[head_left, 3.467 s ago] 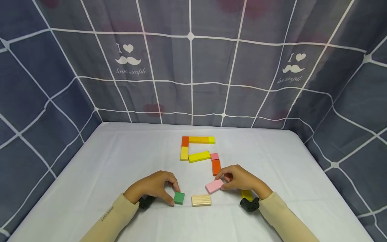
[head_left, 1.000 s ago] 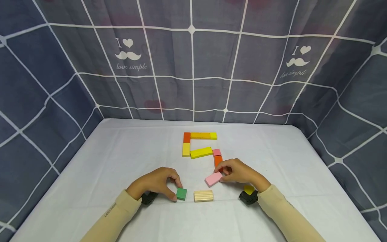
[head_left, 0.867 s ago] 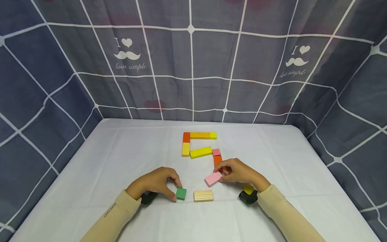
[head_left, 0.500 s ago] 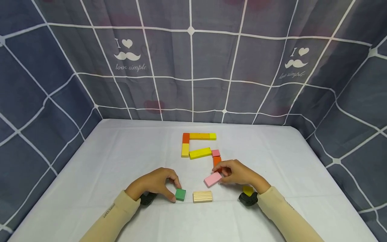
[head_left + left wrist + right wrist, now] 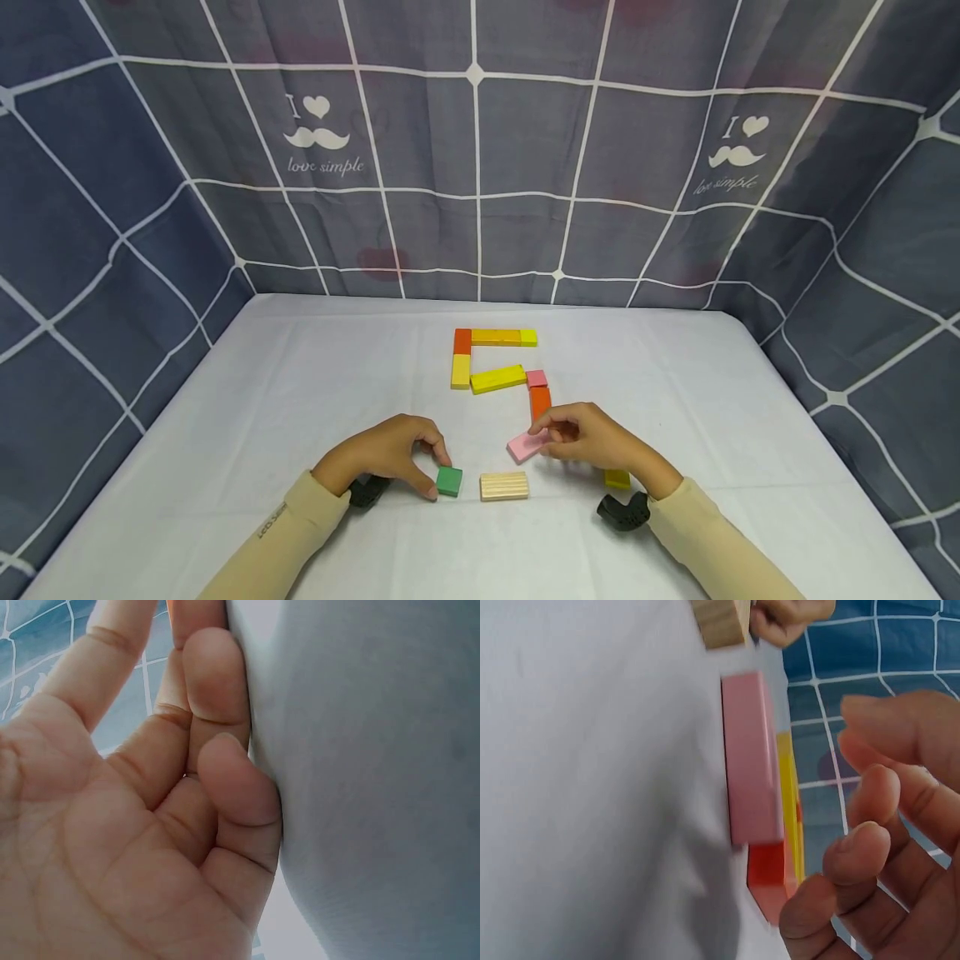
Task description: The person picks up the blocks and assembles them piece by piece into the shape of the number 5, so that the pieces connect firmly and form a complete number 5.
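On the white-covered table, my left hand (image 5: 390, 454) has its thumb and forefinger at the edges of a small green block (image 5: 450, 482), pinching it. In the left wrist view, the curled little fingers (image 5: 240, 787) lie along the tablecloth and the block is hidden. My right hand (image 5: 596, 437) is over the right end of a pink block (image 5: 519, 449). From the right wrist, the pink block (image 5: 751, 757) lies flat, with a gap between it and the loosely bent fingers. Just above it is an orange block (image 5: 540, 402). A ridged wooden block (image 5: 504, 487) lies between the hands.
Farther back, a line of blocks bends around: a pink cube (image 5: 536, 378), a long yellow block (image 5: 498, 379), a yellow upright piece (image 5: 461, 372), a red block (image 5: 462, 341) and an orange bar (image 5: 496, 337). Another yellow block (image 5: 617, 479) lies under the right wrist. Grey checked curtain (image 5: 420, 133) surrounds the table.
My right hand has let go of the pink block and drawn slightly toward the right and nearer edge. More of the orange block shows. The left hand and green block stay put.
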A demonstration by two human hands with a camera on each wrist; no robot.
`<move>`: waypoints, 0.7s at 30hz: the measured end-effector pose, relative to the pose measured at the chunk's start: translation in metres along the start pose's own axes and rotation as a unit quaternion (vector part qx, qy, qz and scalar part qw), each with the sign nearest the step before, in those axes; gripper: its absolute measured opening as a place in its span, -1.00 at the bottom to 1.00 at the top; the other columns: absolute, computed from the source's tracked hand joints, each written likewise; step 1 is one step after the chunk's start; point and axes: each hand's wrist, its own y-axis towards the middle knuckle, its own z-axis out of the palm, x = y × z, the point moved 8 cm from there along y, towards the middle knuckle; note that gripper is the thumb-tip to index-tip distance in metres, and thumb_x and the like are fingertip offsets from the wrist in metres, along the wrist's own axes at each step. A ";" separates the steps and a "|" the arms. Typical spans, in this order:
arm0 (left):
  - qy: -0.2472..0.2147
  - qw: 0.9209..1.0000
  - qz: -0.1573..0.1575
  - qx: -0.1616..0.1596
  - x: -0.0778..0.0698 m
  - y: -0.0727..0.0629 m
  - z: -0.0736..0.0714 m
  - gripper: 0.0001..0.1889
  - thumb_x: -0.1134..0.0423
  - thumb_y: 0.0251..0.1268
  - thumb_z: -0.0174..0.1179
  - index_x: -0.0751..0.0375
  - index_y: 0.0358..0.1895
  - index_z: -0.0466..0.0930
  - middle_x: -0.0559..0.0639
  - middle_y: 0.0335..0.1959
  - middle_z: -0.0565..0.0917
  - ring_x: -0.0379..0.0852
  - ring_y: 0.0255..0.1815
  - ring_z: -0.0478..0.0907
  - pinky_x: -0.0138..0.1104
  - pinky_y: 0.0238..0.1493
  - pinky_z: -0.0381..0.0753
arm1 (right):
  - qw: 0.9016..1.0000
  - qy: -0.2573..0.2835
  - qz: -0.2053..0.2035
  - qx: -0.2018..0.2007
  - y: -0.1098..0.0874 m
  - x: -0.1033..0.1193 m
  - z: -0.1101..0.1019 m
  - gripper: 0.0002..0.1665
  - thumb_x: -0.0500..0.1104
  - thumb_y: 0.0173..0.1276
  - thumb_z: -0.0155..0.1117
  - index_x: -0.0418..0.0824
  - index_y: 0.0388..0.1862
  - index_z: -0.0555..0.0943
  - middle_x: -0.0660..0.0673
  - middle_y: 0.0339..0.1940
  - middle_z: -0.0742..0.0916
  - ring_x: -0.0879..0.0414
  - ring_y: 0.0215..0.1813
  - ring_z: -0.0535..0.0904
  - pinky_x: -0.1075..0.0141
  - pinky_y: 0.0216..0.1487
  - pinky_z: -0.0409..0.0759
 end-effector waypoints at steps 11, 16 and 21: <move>0.000 1.000 0.000 0.002 -0.001 -0.001 -0.001 -0.69 0.25 -0.01 0.75 -0.01 -0.21 0.82 -0.35 -0.20 0.73 -0.31 -0.06 0.59 -0.28 0.22 0.55 | 0.998 0.061 -0.001 -0.026 -0.006 0.003 0.019 -0.79 -0.41 0.36 0.47 -0.33 -0.03 0.78 -0.02 -0.33 0.69 0.24 -0.31 0.46 0.44 -0.28 0.40; 0.006 1.000 0.003 0.001 -0.002 0.000 -0.001 -0.69 0.25 -0.02 0.75 -0.01 -0.22 0.82 -0.36 -0.20 0.72 -0.32 -0.06 0.58 -0.28 0.24 0.54 | 0.997 0.073 -0.010 -0.013 -0.007 0.002 0.029 -0.82 -0.39 0.37 0.50 -0.36 -0.06 0.78 -0.10 -0.30 0.75 0.29 -0.36 0.42 0.45 -0.33 0.37; 0.009 1.000 0.006 -0.002 -0.001 0.000 -0.001 -0.68 0.25 -0.03 0.75 -0.01 -0.22 0.82 -0.37 -0.20 0.73 -0.33 -0.05 0.58 -0.27 0.25 0.53 | 0.997 0.075 -0.006 -0.004 -0.009 0.003 0.036 -0.77 -0.36 0.33 0.56 -0.36 -0.04 0.79 0.05 -0.44 0.56 0.33 -0.40 0.39 0.47 -0.38 0.35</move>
